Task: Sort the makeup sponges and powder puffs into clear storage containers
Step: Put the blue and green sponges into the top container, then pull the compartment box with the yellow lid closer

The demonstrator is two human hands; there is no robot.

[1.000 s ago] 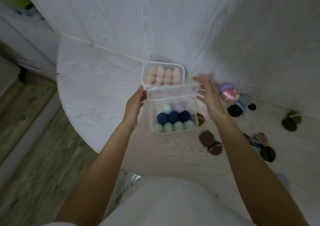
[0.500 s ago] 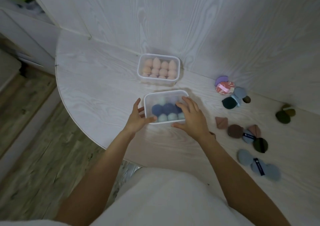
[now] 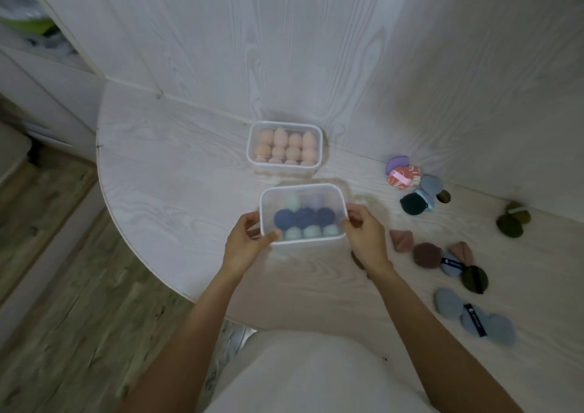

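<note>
While your left hand (image 3: pixel 245 244) and right hand (image 3: pixel 366 238) curl fingers on near box (image 3: pixel 301 213), lid looks foggy: blue and green sponges (image 3: pixel 305 218) inside blur. Box sits on table (image 3: pixel 177 166), in front of far box (image 3: pixel 285 144) of peach sponges. Right wrist hides brown thing. Puffs (image 3: pixel 474 316) lie right, edges fuzzy.

No words or numbers can be read. The dark straps (image 3: pixel 452 264) on some powder puffs (image 3: pixel 448 302) carry small white marks, but they are too tiny and blurry to make out.
</note>
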